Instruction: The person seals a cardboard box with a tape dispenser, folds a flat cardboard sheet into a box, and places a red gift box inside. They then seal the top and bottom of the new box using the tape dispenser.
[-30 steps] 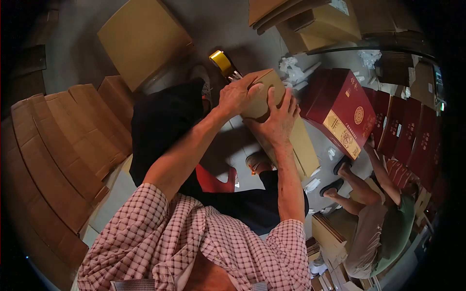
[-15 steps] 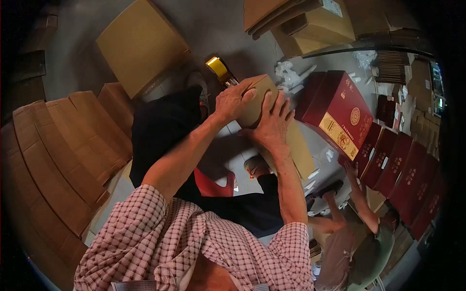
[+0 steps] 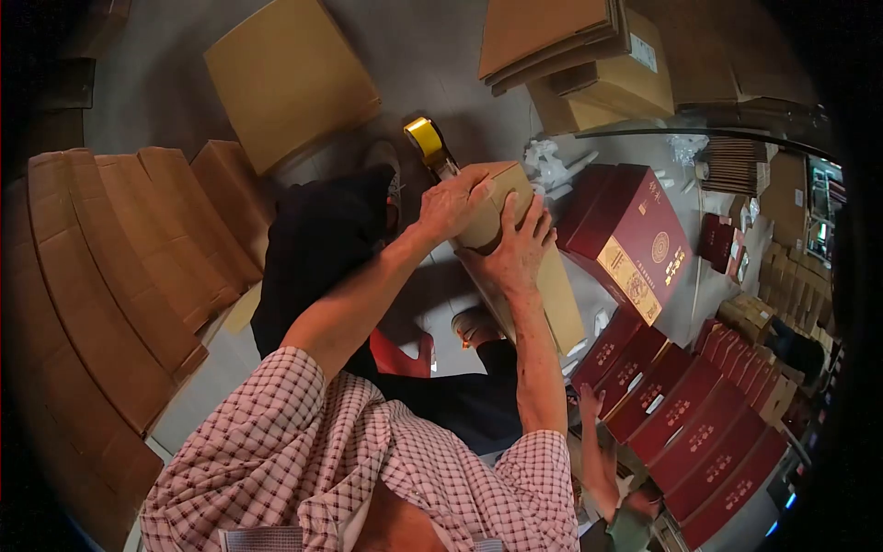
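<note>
A narrow brown cardboard box [image 3: 552, 285] stands tilted in front of me, its upper end between my hands. My left hand [image 3: 452, 207] is closed at that end's left edge. A tape dispenser [image 3: 425, 140] with a yellow roll sticks out beyond its knuckles; its handle runs under my fingers, which are partly hidden. My right hand [image 3: 517, 253] grips the box from the other side, fingers spread across its face and thumb round the near edge.
A large carton [image 3: 290, 78] sits on the floor ahead. Flattened cardboard [image 3: 120, 276] lines the left side. A dark red printed box [image 3: 635, 239] stands at right, with rows of red boxes [image 3: 690, 414] below it. Another person's hand [image 3: 590, 402] is near these. White packing scraps [image 3: 547, 166] lie around.
The view has shifted, showing more red boxes at right and less of the other person. My hands stay on the box, with the tape dispenser still beside my left hand.
</note>
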A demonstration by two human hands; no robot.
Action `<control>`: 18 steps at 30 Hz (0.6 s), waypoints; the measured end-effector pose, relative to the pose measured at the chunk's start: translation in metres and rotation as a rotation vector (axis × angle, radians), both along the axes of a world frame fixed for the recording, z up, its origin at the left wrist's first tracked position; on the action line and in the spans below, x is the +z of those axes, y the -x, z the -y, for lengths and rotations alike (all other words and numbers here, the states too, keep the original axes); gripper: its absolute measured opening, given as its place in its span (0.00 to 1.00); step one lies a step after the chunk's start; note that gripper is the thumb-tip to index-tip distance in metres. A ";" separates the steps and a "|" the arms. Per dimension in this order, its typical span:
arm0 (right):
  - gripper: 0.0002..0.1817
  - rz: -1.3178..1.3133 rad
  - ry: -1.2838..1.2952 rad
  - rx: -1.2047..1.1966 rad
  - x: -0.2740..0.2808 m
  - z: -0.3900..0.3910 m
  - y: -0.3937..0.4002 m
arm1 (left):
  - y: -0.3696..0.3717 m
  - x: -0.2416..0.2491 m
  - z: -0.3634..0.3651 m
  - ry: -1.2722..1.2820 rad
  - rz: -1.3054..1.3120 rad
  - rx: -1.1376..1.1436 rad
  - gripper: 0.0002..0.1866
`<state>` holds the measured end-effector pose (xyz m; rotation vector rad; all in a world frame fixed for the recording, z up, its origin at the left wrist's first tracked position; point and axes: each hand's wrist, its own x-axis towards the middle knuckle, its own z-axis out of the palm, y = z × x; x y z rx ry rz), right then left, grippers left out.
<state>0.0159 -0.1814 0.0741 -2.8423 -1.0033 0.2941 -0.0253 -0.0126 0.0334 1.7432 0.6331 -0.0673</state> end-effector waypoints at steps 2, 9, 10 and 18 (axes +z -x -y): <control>0.71 0.013 0.007 -0.002 -0.001 0.000 0.001 | -0.002 -0.015 0.001 0.025 -0.009 0.026 0.30; 0.73 0.044 -0.018 0.034 -0.007 0.002 0.001 | -0.006 -0.028 0.006 0.119 -0.001 0.114 0.27; 0.73 0.040 -0.006 0.035 -0.006 0.002 -0.001 | -0.008 -0.032 0.008 0.092 -0.029 0.131 0.26; 0.75 0.022 -0.035 0.065 -0.004 -0.002 -0.006 | -0.009 -0.017 0.001 0.126 -0.018 0.140 0.27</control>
